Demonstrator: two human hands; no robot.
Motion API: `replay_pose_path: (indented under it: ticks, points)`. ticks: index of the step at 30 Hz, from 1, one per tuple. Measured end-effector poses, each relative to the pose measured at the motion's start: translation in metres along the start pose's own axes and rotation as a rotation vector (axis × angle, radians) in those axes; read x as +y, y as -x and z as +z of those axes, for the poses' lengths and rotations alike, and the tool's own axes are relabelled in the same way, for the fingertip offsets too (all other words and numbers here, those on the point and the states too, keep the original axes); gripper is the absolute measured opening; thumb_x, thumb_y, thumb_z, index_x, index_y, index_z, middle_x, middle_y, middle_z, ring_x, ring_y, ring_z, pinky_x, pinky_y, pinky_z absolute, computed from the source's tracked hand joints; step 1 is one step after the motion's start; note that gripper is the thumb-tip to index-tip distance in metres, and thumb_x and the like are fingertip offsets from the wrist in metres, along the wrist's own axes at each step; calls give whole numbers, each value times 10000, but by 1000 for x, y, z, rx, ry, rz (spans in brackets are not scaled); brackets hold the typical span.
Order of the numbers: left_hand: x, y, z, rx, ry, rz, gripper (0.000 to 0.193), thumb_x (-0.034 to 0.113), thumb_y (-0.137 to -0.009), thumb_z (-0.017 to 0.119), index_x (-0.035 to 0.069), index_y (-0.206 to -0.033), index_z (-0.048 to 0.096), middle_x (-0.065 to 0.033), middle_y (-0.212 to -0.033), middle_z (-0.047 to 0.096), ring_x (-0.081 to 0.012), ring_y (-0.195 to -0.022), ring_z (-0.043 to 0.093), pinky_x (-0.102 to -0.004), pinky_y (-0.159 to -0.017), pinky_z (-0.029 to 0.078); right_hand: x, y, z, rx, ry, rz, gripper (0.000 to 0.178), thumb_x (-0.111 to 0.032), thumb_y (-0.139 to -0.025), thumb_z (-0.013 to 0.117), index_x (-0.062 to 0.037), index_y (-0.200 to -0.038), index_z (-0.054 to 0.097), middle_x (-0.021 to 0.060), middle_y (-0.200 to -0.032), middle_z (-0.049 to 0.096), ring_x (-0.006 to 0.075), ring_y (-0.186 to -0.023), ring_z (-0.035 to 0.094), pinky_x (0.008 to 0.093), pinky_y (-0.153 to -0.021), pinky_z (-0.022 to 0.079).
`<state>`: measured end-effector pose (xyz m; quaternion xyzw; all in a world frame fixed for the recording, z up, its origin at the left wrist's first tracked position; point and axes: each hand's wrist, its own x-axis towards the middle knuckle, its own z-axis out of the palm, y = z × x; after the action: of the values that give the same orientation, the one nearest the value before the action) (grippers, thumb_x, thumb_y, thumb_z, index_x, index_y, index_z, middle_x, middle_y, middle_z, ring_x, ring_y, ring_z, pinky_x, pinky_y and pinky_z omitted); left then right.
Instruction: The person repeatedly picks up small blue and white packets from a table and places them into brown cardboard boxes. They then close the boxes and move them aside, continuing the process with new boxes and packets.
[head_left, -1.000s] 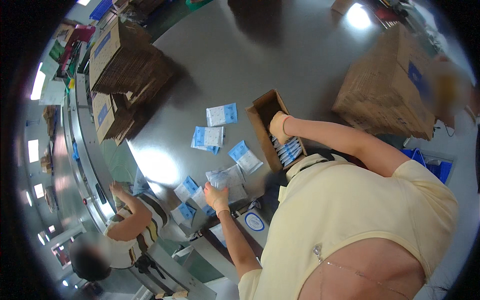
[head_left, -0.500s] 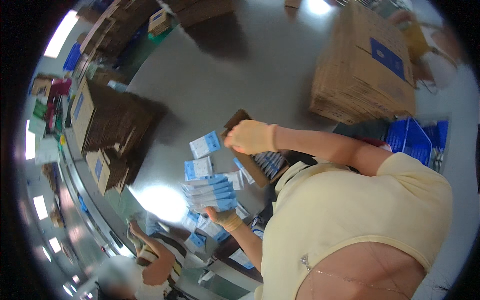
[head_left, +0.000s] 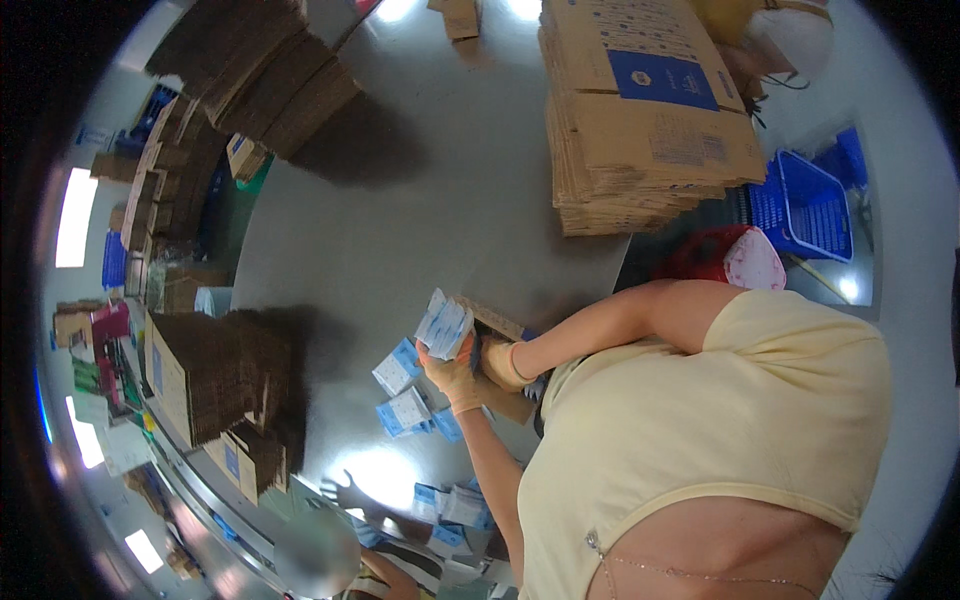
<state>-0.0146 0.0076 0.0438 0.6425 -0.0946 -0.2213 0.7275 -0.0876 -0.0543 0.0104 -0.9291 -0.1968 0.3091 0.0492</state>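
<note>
My left hand [head_left: 452, 380], in a pale glove with orange fingers, is closed around a stack of white and light-blue packets [head_left: 444, 326] held upright at the box's left side. Just right of it, my right hand [head_left: 503, 364], also gloved, reaches down into an open brown cardboard box [head_left: 492, 318]; its fingers are hidden. The box stands close in front of my body, its contents mostly covered by my hands. Beside my left wrist, loose packets [head_left: 404, 412] of the same kind lie on the grey table [head_left: 400, 235].
Flattened cartons form a tall stack [head_left: 650, 130] at the far right, with other carton stacks [head_left: 205, 375] at the left. Blue baskets [head_left: 805, 210] stand on the right. More packets [head_left: 465, 505] lie near a person [head_left: 385, 575] at the lower left, whose hand reaches over the table.
My left hand has brought the packet stack from the lower left up to the box. My right hand has gone from the box's far edge down into it. The whole view has shifted.
</note>
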Motion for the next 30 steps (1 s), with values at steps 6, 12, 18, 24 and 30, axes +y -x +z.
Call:
replay_pose_path:
  ticks: [6, 12, 18, 24, 30]
  points:
    - [-19, -15, 2, -44, -257, 64, 611, 167, -635, 842, 27, -1150, 546, -84, -1118, 615, -221, -1002, 611, -385, -857, 493, 4, -5, 13, 66, -147, -36, 402, -319, -738, 591, -112, -1074, 663, 85, -1172, 630, 267, -1089, 580, 475, -934, 386]
    - [1, -13, -1, -231, -1369, 279, 733, 340, -589, 846, 37, -1183, 540, -96, -1189, 592, -268, -1170, 503, -447, -1014, 338, 14, 21, -15, 62, -198, -9, 379, -317, -749, 598, -103, -1056, 662, 96, -1119, 650, 264, -1025, 610, 410, -901, 426]
    - [28, 89, -21, 287, -1182, 399, 869, 340, -708, 782, -5, -1375, 345, -201, -1420, 344, -359, -1312, 333, -445, -1103, 248, 30, 131, -58, 593, -409, -56, 345, -284, -825, 584, -32, -1055, 632, 134, -991, 654, 312, -963, 619, 446, -812, 477]
    - [-63, 140, -32, 38, -347, -143, 717, 248, -835, 658, 7, -1408, 301, -191, -1348, 407, -263, -1200, 463, -380, -927, 408, 42, 133, -19, 119, -1009, 491, 479, -381, -762, 658, 7, -1034, 587, 177, -1024, 624, 354, -1017, 587, 429, -861, 462]
    - [-3, 51, 27, 62, -5, -212, 562, 275, -945, 499, 56, -1419, 290, -172, -1288, 457, -239, -1051, 572, -289, -744, 451, 122, 34, 47, 531, -1515, 423, 173, -130, -891, 495, 19, -926, 574, 198, -857, 621, 314, -784, 659, 376, -513, 546]
